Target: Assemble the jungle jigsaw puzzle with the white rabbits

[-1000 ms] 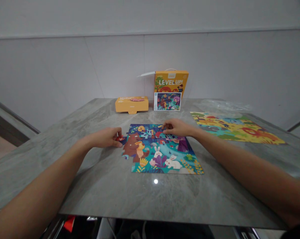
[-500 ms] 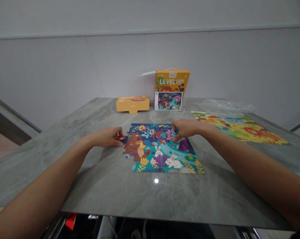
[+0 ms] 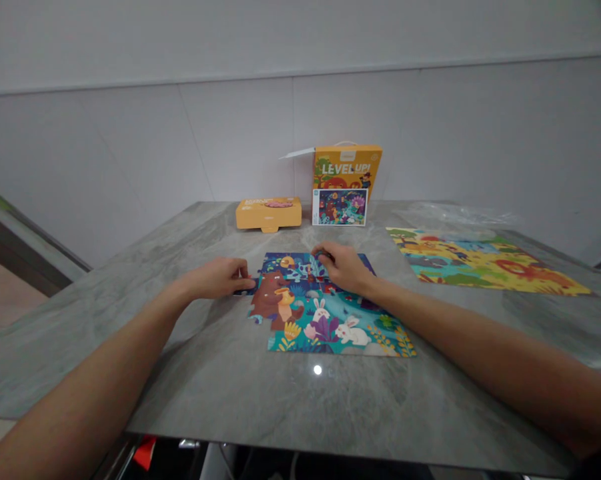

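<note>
A partly joined jigsaw puzzle [image 3: 325, 327] lies flat on the table, showing a brown bear, white rabbits and plants on blue. Its left edge is uneven. At that edge my left hand [image 3: 220, 277] is closed, fingers pinching a dark blue puzzle piece [image 3: 244, 291] with a bit of red on it. The piece is beside the bear, low against the table. Over the upper middle of the puzzle rests my right hand [image 3: 344, 267], its fingers curled together and pointing left. Whatever lies under those fingertips is hidden, as is part of the puzzle's right side.
Behind the puzzle stand a flat orange box [image 3: 269, 215], an upright "LEVEL UP!" box [image 3: 349, 165] and a picture card [image 3: 341, 208] leaning on it. A yellow puzzle [image 3: 485, 261] lies at the right, with clear plastic wrap [image 3: 460, 213] beyond it on the grey table [image 3: 260, 393].
My right hand has moved left across the puzzle, from its right side to its upper middle. My left hand stays at the left edge with the piece, which now sits slightly lower.
</note>
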{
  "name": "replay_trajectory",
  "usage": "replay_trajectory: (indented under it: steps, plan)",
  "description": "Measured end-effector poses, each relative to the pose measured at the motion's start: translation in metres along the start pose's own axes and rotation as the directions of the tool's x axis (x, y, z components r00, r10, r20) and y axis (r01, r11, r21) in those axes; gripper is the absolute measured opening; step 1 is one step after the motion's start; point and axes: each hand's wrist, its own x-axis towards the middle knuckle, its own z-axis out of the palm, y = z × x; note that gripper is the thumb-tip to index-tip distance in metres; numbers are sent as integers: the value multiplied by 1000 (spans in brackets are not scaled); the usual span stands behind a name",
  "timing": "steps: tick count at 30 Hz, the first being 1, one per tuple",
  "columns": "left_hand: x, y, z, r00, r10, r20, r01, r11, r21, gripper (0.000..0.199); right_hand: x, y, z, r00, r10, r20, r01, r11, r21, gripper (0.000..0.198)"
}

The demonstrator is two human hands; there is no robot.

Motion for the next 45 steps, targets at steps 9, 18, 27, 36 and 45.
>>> replay_trajectory:
  steps: [9,18,27,36,45]
  plan:
    - [29,42,44,865,420,-273,-399,907,130,41,-6,15,18,997,59,-40,-67,968,-244,30]
    - [16,36,20,812,567,-139,-579,812,-71,16,-6,16,21,992,125,9,-117,950,-289,30]
    - [-15,43,2,859,512,-22,-508,845,-167,52,-5,15,19,991,130,34,-115,950,-290,30]
    - [-18,44,3,866,490,101,-469,866,-176,43,-5,14,20,993,114,27,-102,954,-283,30]
    - [-28,45,-7,867,479,138,-466,877,-117,51,-5,15,20,994,104,30,-92,957,-275,28]
